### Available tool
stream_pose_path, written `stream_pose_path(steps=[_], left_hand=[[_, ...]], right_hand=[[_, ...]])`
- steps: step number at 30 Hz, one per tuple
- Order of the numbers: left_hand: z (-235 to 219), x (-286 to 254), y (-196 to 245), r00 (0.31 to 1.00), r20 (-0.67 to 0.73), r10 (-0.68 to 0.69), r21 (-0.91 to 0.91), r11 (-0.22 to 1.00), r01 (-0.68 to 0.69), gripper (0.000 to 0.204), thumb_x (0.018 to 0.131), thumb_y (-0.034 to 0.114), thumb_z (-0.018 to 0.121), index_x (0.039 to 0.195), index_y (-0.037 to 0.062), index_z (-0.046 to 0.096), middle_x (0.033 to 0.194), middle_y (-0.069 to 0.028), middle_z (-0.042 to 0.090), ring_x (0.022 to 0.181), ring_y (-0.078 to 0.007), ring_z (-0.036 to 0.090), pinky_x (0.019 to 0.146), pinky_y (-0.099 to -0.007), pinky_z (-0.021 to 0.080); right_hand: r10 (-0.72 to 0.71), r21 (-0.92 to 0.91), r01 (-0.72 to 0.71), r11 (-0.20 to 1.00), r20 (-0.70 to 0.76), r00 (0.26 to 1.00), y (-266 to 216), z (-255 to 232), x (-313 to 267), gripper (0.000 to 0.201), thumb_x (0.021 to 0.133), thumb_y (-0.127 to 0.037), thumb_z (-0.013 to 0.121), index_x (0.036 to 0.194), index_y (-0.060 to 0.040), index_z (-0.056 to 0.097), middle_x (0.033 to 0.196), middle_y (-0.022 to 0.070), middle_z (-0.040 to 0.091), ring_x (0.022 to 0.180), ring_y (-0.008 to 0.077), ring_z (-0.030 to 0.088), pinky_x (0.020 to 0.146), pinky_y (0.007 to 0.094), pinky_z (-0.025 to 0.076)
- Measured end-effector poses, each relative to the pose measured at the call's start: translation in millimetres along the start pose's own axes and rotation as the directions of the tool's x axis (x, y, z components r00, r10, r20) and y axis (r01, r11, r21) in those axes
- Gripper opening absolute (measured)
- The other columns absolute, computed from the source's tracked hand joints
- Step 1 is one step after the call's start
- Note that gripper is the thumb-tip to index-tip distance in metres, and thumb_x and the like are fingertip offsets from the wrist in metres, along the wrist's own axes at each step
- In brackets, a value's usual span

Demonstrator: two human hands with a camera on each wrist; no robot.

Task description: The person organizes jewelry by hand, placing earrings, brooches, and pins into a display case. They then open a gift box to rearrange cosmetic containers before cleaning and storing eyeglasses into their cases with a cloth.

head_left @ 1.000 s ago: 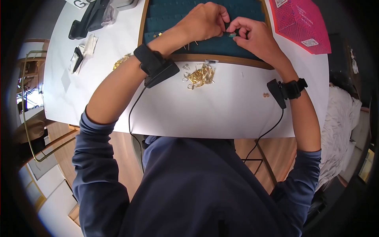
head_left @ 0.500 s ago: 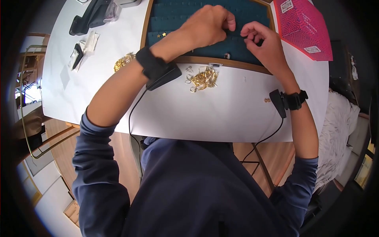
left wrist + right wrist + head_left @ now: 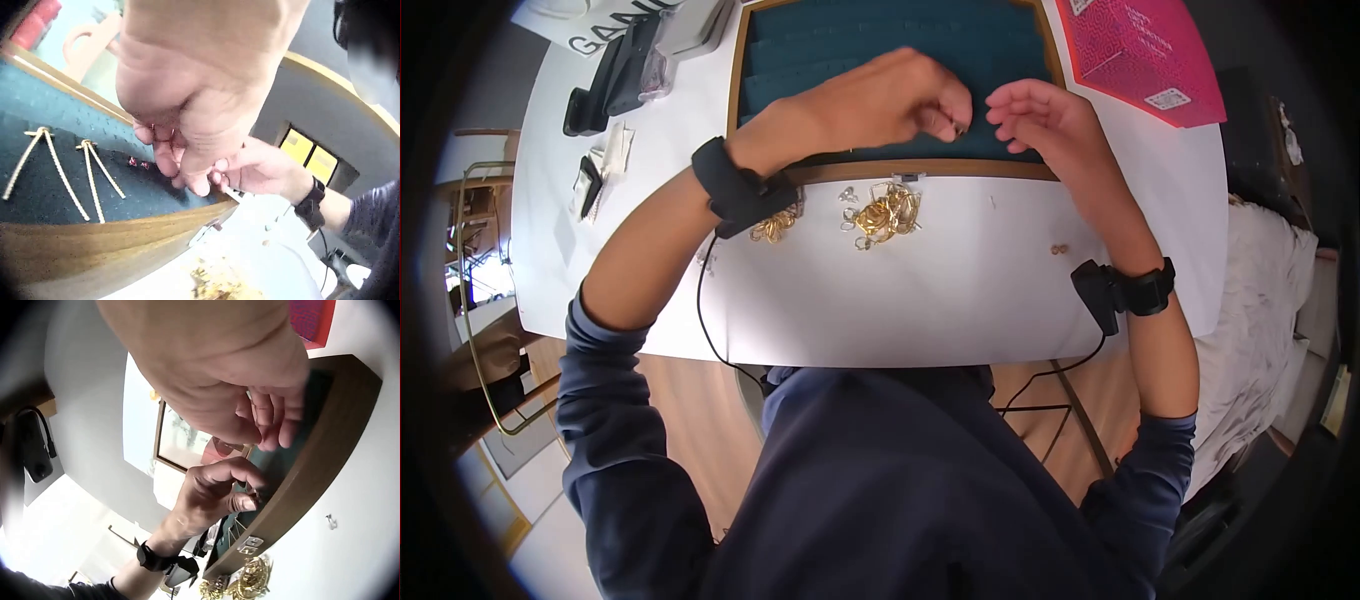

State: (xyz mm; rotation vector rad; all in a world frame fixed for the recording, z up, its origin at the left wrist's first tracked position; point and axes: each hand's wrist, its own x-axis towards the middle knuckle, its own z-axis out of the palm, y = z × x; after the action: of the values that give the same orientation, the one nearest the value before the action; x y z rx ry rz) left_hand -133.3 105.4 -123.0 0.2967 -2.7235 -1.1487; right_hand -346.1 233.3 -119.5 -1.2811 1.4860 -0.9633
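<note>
The left hand [image 3: 860, 108] is over a wooden-framed tray [image 3: 1000, 168] lined in dark green, its thumb and finger pinching a small piece of jewelry [image 3: 255, 495], too small to identify. Beside it, the right hand [image 3: 1060, 125] hovers over the tray's right front part, fingers loosely bent, with no object visible in them. The hands do not touch in the head view. In the left wrist view, gold strand earrings [image 3: 85, 145] and small red studs [image 3: 132, 161] sit on the lining. Part of the tray is hidden under the left forearm.
Tangled gold jewelry [image 3: 888, 214] lies before the tray, another gold pile [image 3: 776, 226] to its left. Two small round pieces [image 3: 1059, 249] lie near the right wrist. A pink box [image 3: 1145, 60] stands at the right; black cases [image 3: 628, 65] lie at the back left.
The hands were together around a small piece, then parted. Now the left hand is lower, near the front rim, pinching a small piece. The ring-like piece seen there is no longer visible.
</note>
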Motion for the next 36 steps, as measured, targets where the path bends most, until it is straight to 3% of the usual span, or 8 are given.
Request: stream_pose_path(steps=[2, 5, 14, 17, 24, 27, 30, 36], left_hand=[[0.5, 1.6, -6.8, 0.987, -0.155, -0.044, -0.249, 0.968, 0.004, 0.013, 0.090, 0.003, 0.075, 0.103, 0.0018, 0.076, 0.088, -0.0093, 0.075, 0.083, -0.0210, 0.072, 0.077, -0.0336, 0.057], [-9.4, -2.4, -10.1, 0.987, -0.102, -0.123, -0.326, 0.942, 0.083, 0.019, 0.096, 0.002, 0.070, 0.113, -0.0042, 0.073, 0.104, -0.0078, 0.076, 0.097, -0.0137, 0.071, 0.090, -0.0283, 0.058], [-23.2, -10.0, -10.5, 0.979, -0.086, -0.185, -0.438, 0.890, 0.129, 0.017, 0.094, -0.004, 0.067, 0.110, -0.0019, 0.074, 0.102, -0.0069, 0.076, 0.095, -0.0121, 0.072, 0.089, -0.0256, 0.058], [-23.5, -7.4, -6.2, 0.965, -0.114, -0.237, -0.573, 0.809, 0.131, 0.024, 0.084, -0.014, 0.065, 0.103, -0.0046, 0.075, 0.085, -0.0082, 0.076, 0.076, -0.0136, 0.070, 0.070, -0.0274, 0.057], [-22.0, 0.5, -23.0, 0.921, -0.121, -0.370, -0.753, 0.639, 0.158, 0.027, 0.089, -0.014, 0.061, 0.112, -0.0056, 0.072, 0.105, -0.0106, 0.075, 0.088, -0.0132, 0.070, 0.082, -0.0274, 0.059], [-21.4, 6.7, -18.8, 0.909, -0.188, -0.373, -0.720, 0.681, 0.131, 0.024, 0.087, -0.013, 0.062, 0.106, -0.0047, 0.075, 0.097, -0.0090, 0.076, 0.083, -0.0126, 0.070, 0.078, -0.0269, 0.058], [-25.1, 10.2, -24.3, 0.928, -0.245, -0.279, -0.397, 0.903, 0.167, 0.020, 0.085, -0.012, 0.062, 0.097, -0.0038, 0.076, 0.086, -0.0073, 0.075, 0.078, -0.0120, 0.069, 0.072, -0.0260, 0.056], [-16.9, 20.4, -47.0, 0.903, -0.146, -0.404, -0.484, 0.825, 0.292, 0.018, 0.084, -0.012, 0.062, 0.093, -0.0042, 0.076, 0.081, -0.0067, 0.074, 0.073, -0.0113, 0.068, 0.068, -0.0242, 0.055]], right_hand=[[0.078, 0.086, -0.086, 0.993, 0.091, 0.993, -5.2, -0.4, -2.0, 0.021, 0.099, -0.015, 0.058, 0.113, -0.0019, 0.068, 0.106, 0.0069, 0.071, 0.095, 0.0120, 0.067, 0.086, 0.0267, 0.054], [0.094, 0.264, -0.132, 0.956, 0.150, 0.984, -6.6, 3.5, 1.1, 0.023, 0.101, -0.020, 0.060, 0.114, -0.0025, 0.067, 0.106, 0.0077, 0.072, 0.096, 0.0135, 0.068, 0.089, 0.0282, 0.055], [0.114, 0.375, -0.163, 0.913, 0.150, 0.982, -12.3, 15.3, 28.1, 0.025, 0.099, -0.022, 0.062, 0.107, 0.0008, 0.069, 0.103, 0.0104, 0.071, 0.097, 0.0173, 0.070, 0.093, 0.0300, 0.058], [0.166, 0.443, -0.252, 0.861, 0.223, 0.961, -15.8, 14.3, 34.9, 0.024, 0.098, -0.020, 0.064, 0.108, 0.0014, 0.069, 0.103, 0.0104, 0.071, 0.097, 0.0176, 0.070, 0.094, 0.0301, 0.058], [0.117, 0.440, -0.201, 0.875, 0.212, 0.970, 5.3, 2.8, 61.7, 0.026, 0.099, -0.014, 0.069, 0.120, -0.0004, 0.067, 0.112, 0.0091, 0.070, 0.104, 0.0167, 0.070, 0.100, 0.0308, 0.056], [0.186, 0.387, -0.242, 0.890, 0.177, 0.966, 9.9, -3.5, 72.6, 0.028, 0.098, -0.017, 0.068, 0.122, -0.0023, 0.067, 0.111, 0.0068, 0.071, 0.099, 0.0137, 0.069, 0.093, 0.0285, 0.057], [0.155, 0.406, -0.217, 0.888, 0.182, 0.971, -5.7, -1.4, 73.5, 0.008, 0.090, -0.003, 0.066, 0.095, 0.0030, 0.069, 0.088, 0.0097, 0.072, 0.078, 0.0145, 0.068, 0.076, 0.0248, 0.057], [0.196, 0.170, -0.220, 0.961, 0.147, 0.970, 0.0, 8.0, 88.5, 0.008, 0.088, -0.003, 0.071, 0.094, 0.0008, 0.067, 0.086, 0.0121, 0.071, 0.077, 0.0176, 0.071, 0.072, 0.0258, 0.060]])
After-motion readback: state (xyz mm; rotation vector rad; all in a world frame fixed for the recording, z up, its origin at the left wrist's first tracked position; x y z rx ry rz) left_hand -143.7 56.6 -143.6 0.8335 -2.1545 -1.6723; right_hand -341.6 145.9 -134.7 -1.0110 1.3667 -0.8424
